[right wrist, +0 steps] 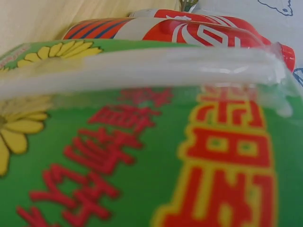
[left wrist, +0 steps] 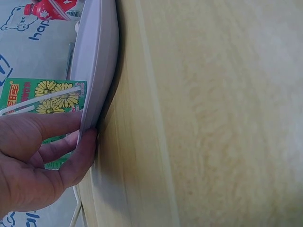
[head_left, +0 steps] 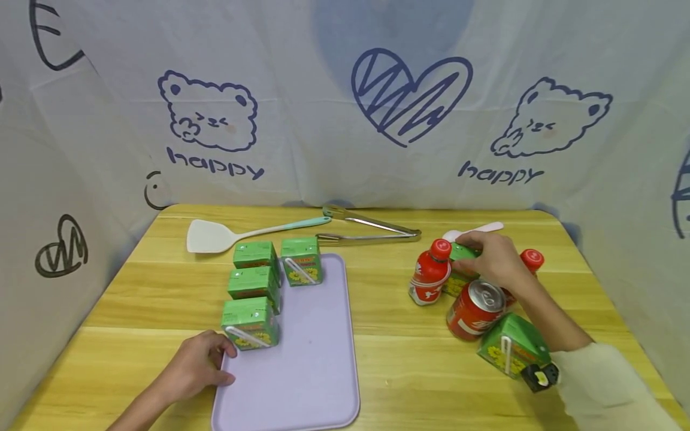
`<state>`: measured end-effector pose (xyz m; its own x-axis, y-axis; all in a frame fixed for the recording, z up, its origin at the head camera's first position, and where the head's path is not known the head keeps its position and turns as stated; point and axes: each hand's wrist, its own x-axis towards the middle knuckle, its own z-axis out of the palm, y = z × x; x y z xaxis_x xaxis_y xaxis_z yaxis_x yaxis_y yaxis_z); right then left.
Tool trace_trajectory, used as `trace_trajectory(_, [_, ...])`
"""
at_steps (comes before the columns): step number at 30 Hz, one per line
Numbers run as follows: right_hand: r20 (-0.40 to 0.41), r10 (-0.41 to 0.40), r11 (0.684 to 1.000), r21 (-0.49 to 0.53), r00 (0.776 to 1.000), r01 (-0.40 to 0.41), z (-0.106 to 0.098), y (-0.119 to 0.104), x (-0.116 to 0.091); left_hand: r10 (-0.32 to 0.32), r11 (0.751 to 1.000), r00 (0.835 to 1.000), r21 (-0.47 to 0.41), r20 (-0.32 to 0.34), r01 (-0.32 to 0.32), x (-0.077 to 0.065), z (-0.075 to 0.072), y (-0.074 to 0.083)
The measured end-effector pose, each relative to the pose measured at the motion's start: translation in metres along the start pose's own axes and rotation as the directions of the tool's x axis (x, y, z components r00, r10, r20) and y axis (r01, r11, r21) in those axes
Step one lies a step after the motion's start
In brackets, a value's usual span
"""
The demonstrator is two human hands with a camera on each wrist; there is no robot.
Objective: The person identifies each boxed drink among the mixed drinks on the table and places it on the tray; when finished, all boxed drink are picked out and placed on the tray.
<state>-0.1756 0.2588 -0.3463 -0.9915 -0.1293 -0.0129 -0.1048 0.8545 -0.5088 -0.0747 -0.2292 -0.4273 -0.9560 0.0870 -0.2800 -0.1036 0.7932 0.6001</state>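
Observation:
My left hand (head_left: 196, 366) pinches the left rim of the lilac tray (head_left: 312, 383); the left wrist view shows thumb and fingers at that rim (left wrist: 102, 61). Along the tray's left side stand several green drink cartons (head_left: 252, 323) with straws, and another carton (head_left: 302, 261) sits in its far part. Over at the right, my right hand (head_left: 498, 260) grips a green carton (head_left: 458, 281) from above, fingers on its top. A red bottle (head_left: 429, 275) stands just left of that carton. Close in front is a red drink can (head_left: 474, 311).
A nearer green carton (head_left: 512, 347) stands beside the right wrist and fills the right wrist view. Another red bottle (head_left: 532, 260) is partly hidden behind the right arm. Farther back lie a white spatula (head_left: 210, 236), metal tongs (head_left: 377, 224) and a pink-handled spoon (head_left: 487, 227).

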Motion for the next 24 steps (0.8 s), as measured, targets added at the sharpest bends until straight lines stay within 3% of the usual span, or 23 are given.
trace_trajectory(7, [0.015,0.014,1.0,-0.008,1.0,-0.014,0.0016,0.0019,-0.0002,-0.001,1.0,1.0,-0.004,-0.006,0.001,0.0007,0.0002,-0.0008])
trace_trajectory(15, [0.063,0.083,0.997,-0.011,0.995,-0.082,0.0034,-0.0003,-0.0001,-0.013,1.0,1.0,-0.004,-0.009,0.013,0.0007,0.0011,-0.0007])
trace_trajectory(24, [0.022,0.031,0.998,-0.06,0.999,-0.03,0.0056,-0.0008,-0.0024,-0.003,1.0,1.0,0.0,-0.008,0.003,0.0037,0.002,-0.0026])
